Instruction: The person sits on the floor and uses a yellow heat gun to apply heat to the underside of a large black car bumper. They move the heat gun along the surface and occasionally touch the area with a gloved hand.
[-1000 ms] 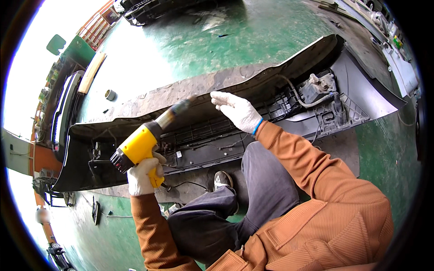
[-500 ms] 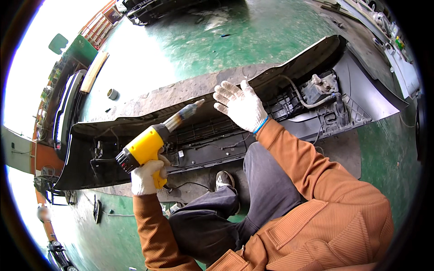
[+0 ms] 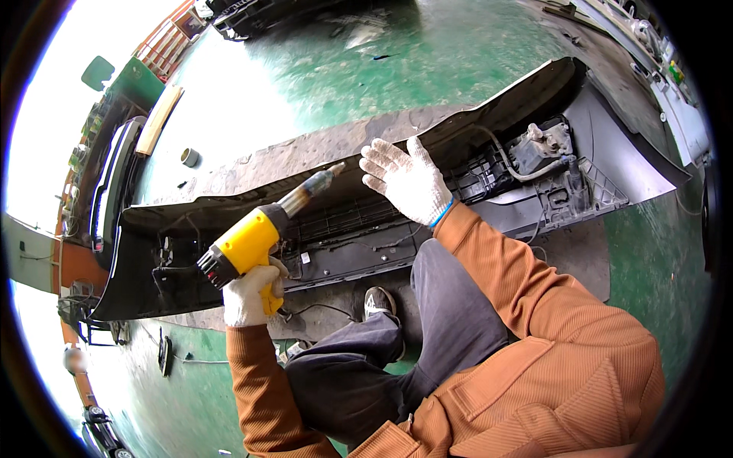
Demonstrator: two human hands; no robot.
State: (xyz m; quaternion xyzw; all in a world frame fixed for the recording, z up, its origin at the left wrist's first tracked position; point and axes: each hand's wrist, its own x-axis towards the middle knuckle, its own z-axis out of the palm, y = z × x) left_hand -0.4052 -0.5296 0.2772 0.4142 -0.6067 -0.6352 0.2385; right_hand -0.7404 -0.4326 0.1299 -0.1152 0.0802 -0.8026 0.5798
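Long dark bumper [image 3: 618, 141] lies hollow side up. Yellow heat gun [image 3: 248, 243] held above bumper's left half, nozzle [image 3: 305, 195] angled toward bumper's far edge. Left hand [image 3: 248, 298], gloved: fingers wrapped around gun's handle. Right hand [image 3: 412, 183], gloved, above bumper's middle, near nozzle tip, apart from it; fingers slightly spread, one digit well clear. In bumper's hollow, right end: grimy mechanical unit [image 3: 544, 143], curved grey hose [image 3: 525, 178]. Beyond bumper's left half: small round tub [image 3: 189, 158], contents unclear.

L hand [image 3: 246, 298] w/ ylw heat gun [image 3: 248, 243] | R hand [image 3: 413, 182] spread | blk bumper [image 3: 355, 258] below
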